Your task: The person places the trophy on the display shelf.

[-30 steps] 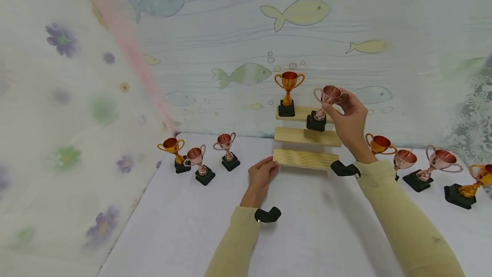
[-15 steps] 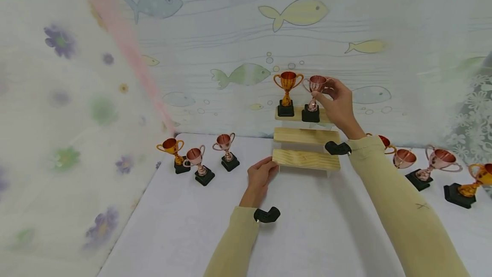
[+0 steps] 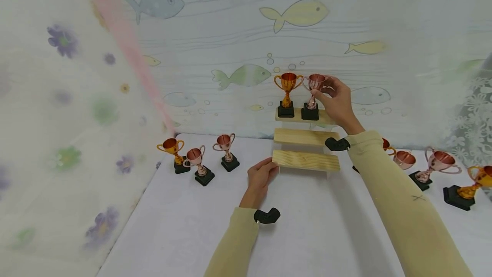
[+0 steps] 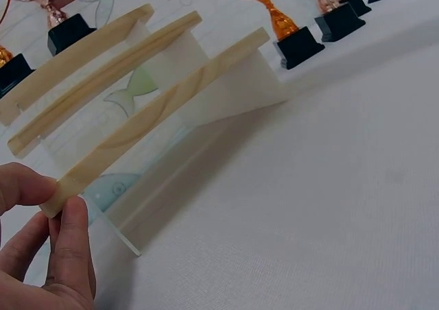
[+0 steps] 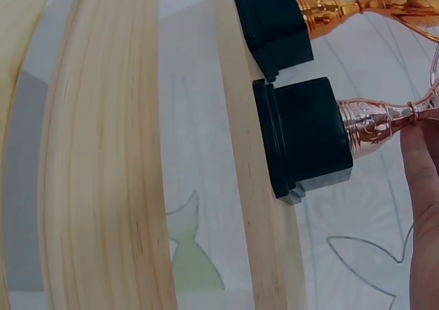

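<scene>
My right hand pinches a rose-gold trophy cup near its stem and bowl. The cup's black base rests on the top step of a three-step wooden stand. Just left of it on that step stands a gold trophy cup. My left hand grips the left end of the stand's lowest step; in the left wrist view the thumb lies on top and the fingers are below the board. The middle and lowest steps carry no cups.
On the white table, left of the stand, are a gold cup and two rose-gold cups. Several more cups, among them a rose-gold one and a gold one, stand at right, partly behind my right sleeve.
My right hand has moved left and slightly back with the rose-gold cup, which went from tilted above the steps to upright on the top step. My left hand has stayed put.
</scene>
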The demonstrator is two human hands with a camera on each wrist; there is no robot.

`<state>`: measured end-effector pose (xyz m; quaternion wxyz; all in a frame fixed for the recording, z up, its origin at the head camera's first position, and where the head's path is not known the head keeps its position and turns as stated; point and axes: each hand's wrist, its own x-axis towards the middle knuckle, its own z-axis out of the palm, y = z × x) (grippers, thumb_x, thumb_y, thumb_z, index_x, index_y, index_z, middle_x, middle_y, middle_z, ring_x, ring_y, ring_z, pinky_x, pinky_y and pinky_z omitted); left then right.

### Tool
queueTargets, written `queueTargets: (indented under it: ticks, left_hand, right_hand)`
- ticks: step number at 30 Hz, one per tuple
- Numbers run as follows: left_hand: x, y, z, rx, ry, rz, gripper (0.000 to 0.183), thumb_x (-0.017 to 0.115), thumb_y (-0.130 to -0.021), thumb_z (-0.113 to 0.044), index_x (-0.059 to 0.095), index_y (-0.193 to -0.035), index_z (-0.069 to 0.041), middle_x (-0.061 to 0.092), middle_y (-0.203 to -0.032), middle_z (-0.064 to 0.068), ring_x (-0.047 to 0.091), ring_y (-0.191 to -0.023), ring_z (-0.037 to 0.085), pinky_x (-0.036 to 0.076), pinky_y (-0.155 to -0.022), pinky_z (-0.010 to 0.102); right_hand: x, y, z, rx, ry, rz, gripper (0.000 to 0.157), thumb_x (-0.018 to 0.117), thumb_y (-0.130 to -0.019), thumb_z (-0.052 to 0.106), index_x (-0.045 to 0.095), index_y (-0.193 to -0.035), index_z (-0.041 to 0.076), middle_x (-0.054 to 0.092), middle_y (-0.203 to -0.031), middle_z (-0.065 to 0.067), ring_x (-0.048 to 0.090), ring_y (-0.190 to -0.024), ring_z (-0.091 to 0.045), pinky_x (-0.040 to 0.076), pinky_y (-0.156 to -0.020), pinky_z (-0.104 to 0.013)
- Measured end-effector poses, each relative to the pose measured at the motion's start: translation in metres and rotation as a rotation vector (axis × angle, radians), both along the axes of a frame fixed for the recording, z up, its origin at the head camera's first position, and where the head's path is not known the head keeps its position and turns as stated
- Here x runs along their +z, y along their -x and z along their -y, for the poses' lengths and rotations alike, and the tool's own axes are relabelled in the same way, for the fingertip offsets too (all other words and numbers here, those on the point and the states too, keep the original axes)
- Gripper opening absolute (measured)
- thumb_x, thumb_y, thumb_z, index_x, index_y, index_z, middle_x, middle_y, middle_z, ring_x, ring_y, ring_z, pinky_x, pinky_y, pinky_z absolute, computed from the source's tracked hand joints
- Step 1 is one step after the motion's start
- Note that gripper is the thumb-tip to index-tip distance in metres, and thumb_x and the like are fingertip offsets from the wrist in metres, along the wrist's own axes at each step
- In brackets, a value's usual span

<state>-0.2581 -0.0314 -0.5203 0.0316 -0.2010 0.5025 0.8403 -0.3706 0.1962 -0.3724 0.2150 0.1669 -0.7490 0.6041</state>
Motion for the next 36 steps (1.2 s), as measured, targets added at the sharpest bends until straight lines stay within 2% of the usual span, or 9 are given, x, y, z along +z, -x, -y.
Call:
queueTargets:
  ticks: [4,12,18,21,24,29,36]
  left_hand:
    - [0.001,-0.001,0.0,-0.001,0.005,0.002,0.033,0.07,-0.085,0.009,0.07,-0.119,0.009,0.071,-0.116,0.023,0.071,-0.09,0.017,0.061,-0.087,0.03]
    - [0.001,-0.002,0.0,-0.001,0.005,0.006,0.034,0.07,-0.085,0.009,0.07,-0.119,0.009,0.07,-0.117,0.024,0.071,-0.091,0.017,0.061,-0.084,0.028]
    - [0.0,0.0,0.0,-0.011,0.009,0.002,0.033,0.069,-0.086,0.009,0.07,-0.119,0.009,0.07,-0.117,0.023,0.071,-0.089,0.017,0.061,-0.082,0.026]
    - [0.0,0.0,0.0,-0.011,0.008,0.001,0.033,0.069,-0.086,0.009,0.07,-0.119,0.008,0.07,-0.117,0.023,0.071,-0.09,0.017,0.061,-0.082,0.027]
    - [0.0,0.0,0.001,-0.011,0.004,0.001,0.033,0.07,-0.085,0.008,0.071,-0.118,0.008,0.07,-0.117,0.023,0.071,-0.091,0.017,0.061,-0.084,0.028]
    - [-0.001,0.0,0.0,-0.018,-0.003,-0.006,0.033,0.069,-0.086,0.009,0.07,-0.119,0.009,0.07,-0.117,0.023,0.071,-0.092,0.018,0.061,-0.085,0.029]
    - [-0.002,0.001,0.0,-0.004,-0.003,0.002,0.034,0.07,-0.085,0.01,0.069,-0.12,0.009,0.07,-0.116,0.023,0.071,-0.09,0.017,0.061,-0.084,0.029]
  right_hand:
    - [0.0,-0.001,0.0,0.029,0.027,0.0,0.036,0.069,-0.095,0.0,0.059,-0.129,-0.005,0.061,-0.112,0.004,0.063,-0.099,-0.004,0.053,-0.087,-0.015]
    - [0.014,-0.02,0.011,0.062,0.089,-0.012,0.03,0.068,-0.094,-0.003,0.061,-0.123,-0.006,0.062,-0.107,0.0,0.063,-0.095,-0.008,0.053,-0.085,-0.016]
    - [0.005,-0.009,0.011,0.015,0.076,-0.01,0.031,0.07,-0.094,0.0,0.06,-0.123,-0.006,0.062,-0.108,0.002,0.064,-0.097,-0.005,0.053,-0.089,-0.017]
    - [-0.003,-0.001,0.007,0.012,0.077,-0.012,0.033,0.071,-0.093,0.002,0.062,-0.124,-0.003,0.064,-0.111,0.003,0.064,-0.1,-0.004,0.054,-0.091,-0.018]
    - [-0.007,-0.001,0.004,0.025,0.093,0.005,0.034,0.074,-0.091,0.002,0.063,-0.123,0.0,0.065,-0.114,0.003,0.065,-0.103,-0.005,0.055,-0.09,-0.018]
    - [-0.008,-0.012,-0.005,0.031,0.095,0.086,0.045,0.076,-0.089,0.001,0.061,-0.132,0.003,0.066,-0.123,-0.003,0.066,-0.106,-0.009,0.056,-0.087,-0.019]
    - [0.004,-0.036,-0.023,0.025,-0.039,0.285,0.068,0.071,-0.095,0.01,0.039,-0.154,0.005,0.049,-0.149,-0.02,0.057,-0.128,-0.027,0.053,-0.086,-0.012]
